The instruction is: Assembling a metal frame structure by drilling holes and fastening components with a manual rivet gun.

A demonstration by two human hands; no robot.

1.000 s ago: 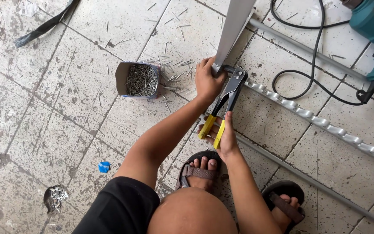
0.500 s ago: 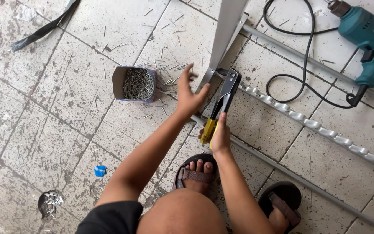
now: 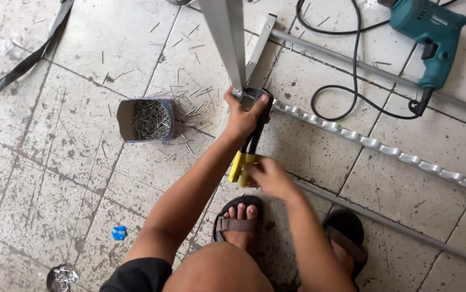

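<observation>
The person squats on the tiled floor point(image 3: 54, 108), both arms stretched forward and down between the knees. The left arm reaches out nearly straight, and the left hand point(image 3: 242, 116) has its grip clenched around the head of a hand riveter point(image 3: 252, 138), with the thumb laid over the top, right where the tool meets the lower end of an upright grey metal profile point(image 3: 227, 38). The right arm is bent a little more, and the right hand point(image 3: 268, 178) sits at the 6 o'clock end of the tool, its grip closed over the yellow handles point(image 3: 238, 167); the fingers look a bit blurred, so how tight they press I cannot tell.

The riveter lies almost vertical in the view, black body toward 12 o'clock, yellow handles toward the person's sandalled feet point(image 3: 238, 224). At 9 o'clock from the left hand stands an open small box full of rivets point(image 3: 149, 119), with loose rivets scattered on the tiles around it. At 3 o'clock a ribbed metal strip point(image 3: 384, 148) runs off slantwise, and at 1 o'clock a teal electric drill point(image 3: 427, 27) lies with its black cable point(image 3: 346, 81) in loops.
</observation>
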